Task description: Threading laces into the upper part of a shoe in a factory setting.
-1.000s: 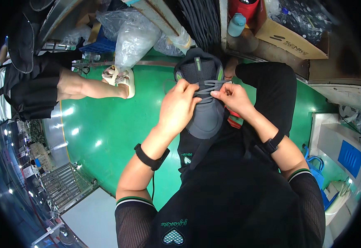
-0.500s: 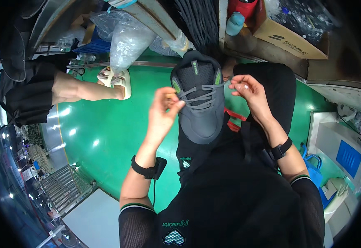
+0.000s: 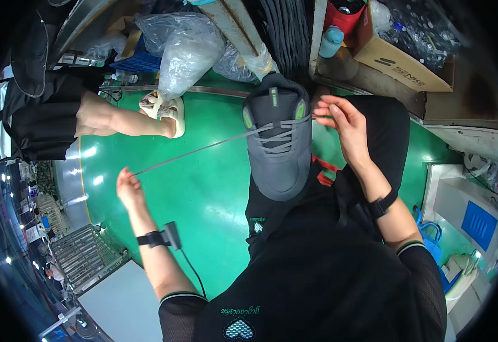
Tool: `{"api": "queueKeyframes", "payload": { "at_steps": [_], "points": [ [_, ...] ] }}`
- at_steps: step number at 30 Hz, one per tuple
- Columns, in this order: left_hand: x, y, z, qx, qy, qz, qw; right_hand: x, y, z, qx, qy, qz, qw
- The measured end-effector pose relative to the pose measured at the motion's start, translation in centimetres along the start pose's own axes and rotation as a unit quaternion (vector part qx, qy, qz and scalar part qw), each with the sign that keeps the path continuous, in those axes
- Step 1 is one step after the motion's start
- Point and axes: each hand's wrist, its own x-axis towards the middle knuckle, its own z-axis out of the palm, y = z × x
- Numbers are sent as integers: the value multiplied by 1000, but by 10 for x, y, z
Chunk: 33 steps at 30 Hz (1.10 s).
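A dark grey sneaker (image 3: 280,171) with green patches at the collar sits in front of me, toe toward my body. Its grey shoelace (image 3: 200,149) crosses the tongue in several rows, and one length runs taut out to the left. At the end of that length my left hand (image 3: 130,191) is closed, pinching the lace far from the shoe. My right hand (image 3: 346,125) is just right of the shoe's collar, with its fingertips pinched by the short lace end on that side. The grip there is partly hidden.
Another person's leg (image 3: 129,121) and light sandal (image 3: 172,114) are at the left on the green floor (image 3: 192,211). Clear plastic bags (image 3: 189,57) hang beyond the shoe, beside dark hanging laces (image 3: 285,34). A cardboard box (image 3: 400,65) and a blue bottle (image 3: 331,41) stand far right.
My left hand has moved from the shoe far out to the left and toward me, drawing out a long straight length of lace. My right hand stays beside the collar.
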Motion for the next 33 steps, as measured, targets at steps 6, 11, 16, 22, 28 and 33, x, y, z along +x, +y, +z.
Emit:
{"api": "queueKeyframes", "payload": {
  "at_steps": [6,11,16,22,28,33],
  "points": [
    [-129,-22,213,379,-180,262,869,-7,8,3,-58,-26,52,997],
    [-180,5,275,407,-216,387,798,-10,-18,12,-238,-49,44,969],
    [-184,16,285,424,-196,456,758,4,-31,19,-514,-112,-75,847],
    [-182,20,284,460,-189,515,698,10,-44,51,-757,-191,-261,568],
    [-177,22,294,494,-197,534,657,23,-59,23,-709,-276,-334,556],
    [-171,32,299,540,-230,531,611,44,-70,15,-652,-293,-365,596]
  ]
}}
